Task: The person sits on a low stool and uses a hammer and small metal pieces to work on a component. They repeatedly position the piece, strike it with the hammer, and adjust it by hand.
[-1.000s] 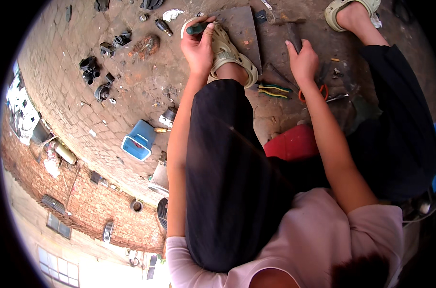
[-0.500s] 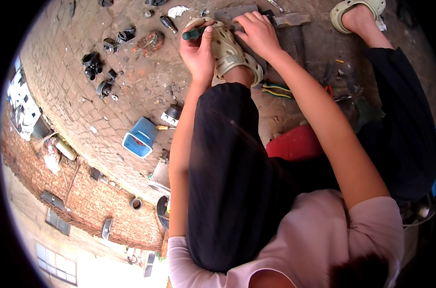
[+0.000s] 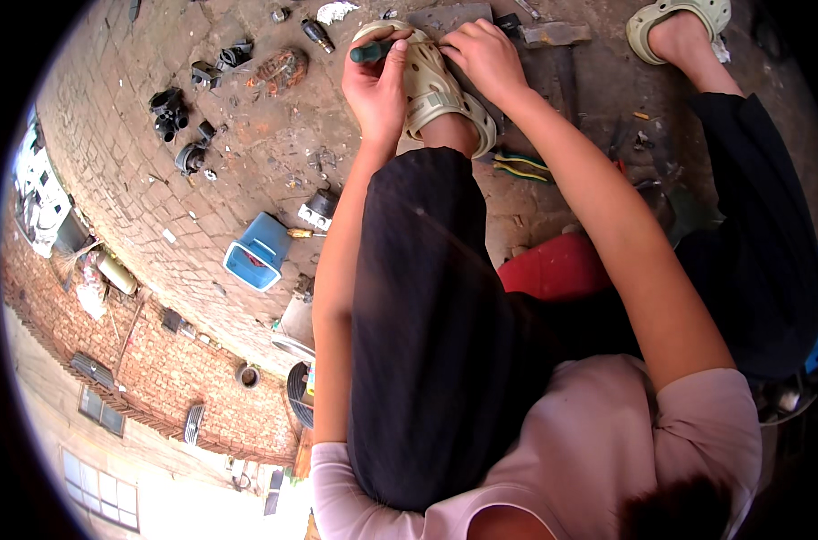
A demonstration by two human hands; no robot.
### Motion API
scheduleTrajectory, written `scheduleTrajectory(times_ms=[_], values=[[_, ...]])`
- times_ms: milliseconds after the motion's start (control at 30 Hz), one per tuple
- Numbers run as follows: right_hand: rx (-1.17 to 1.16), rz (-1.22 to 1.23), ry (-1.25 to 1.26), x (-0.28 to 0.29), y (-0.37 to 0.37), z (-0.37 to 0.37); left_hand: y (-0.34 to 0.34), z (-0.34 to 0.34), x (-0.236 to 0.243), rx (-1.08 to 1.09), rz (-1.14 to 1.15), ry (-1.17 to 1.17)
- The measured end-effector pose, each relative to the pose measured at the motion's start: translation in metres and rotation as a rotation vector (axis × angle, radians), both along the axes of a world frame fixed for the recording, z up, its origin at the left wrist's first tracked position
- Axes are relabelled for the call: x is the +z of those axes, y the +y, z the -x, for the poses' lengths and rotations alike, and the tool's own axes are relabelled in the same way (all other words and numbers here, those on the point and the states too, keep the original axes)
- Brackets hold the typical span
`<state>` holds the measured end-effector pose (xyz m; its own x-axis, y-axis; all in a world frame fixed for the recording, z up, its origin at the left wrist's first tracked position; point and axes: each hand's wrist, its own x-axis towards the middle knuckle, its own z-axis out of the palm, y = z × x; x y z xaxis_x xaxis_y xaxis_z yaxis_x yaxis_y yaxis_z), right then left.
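Observation:
My left hand (image 3: 376,90) is closed round the dark green handle of a screwdriver (image 3: 369,52), held sideways above my beige clog (image 3: 430,90). Its thin shaft seems to run right, toward my other hand. Just right of the clog, my right hand (image 3: 488,61) has its fingers bent and pressed together near the shaft's end; what they pinch is too small or hidden to tell. A flat dark metal plate (image 3: 449,16) lies on the ground beyond the clog. To the right of my right hand lies a hammer (image 3: 556,35).
Pliers with yellow-green handles (image 3: 522,166) lie below my right forearm, above a red rounded object (image 3: 554,267). A blue bin (image 3: 257,253) stands at left. Dark mechanical parts (image 3: 167,113) and a tangled reddish bundle (image 3: 281,72) are scattered over the brick ground.
Both hands keep their places at the clog, with the screwdriver still in my left hand. The view has shifted slightly, so the ground items at left appear a little farther left.

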<state>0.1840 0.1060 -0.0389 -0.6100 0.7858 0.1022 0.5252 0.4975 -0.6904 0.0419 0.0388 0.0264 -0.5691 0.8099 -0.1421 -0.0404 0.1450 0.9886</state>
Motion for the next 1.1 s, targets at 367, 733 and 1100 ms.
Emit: scheduleTrajectory(times_ms=[367,733,1100], values=[[-0.072,0.011,0.148,-0.0074,-0.0033,-0.0015,0.0018,0.0001,-0.0020,-0.026,-0.003,-0.024],[-0.107,0.043,0.146,-0.0095,-0.0039,0.0021,-0.0005,0.0004,-0.0033,-0.054,-0.015,-0.019],[-0.081,0.093,0.127,-0.0051,-0.0022,0.0007,-0.0008,0.0022,-0.0015,-0.154,0.056,0.384]])
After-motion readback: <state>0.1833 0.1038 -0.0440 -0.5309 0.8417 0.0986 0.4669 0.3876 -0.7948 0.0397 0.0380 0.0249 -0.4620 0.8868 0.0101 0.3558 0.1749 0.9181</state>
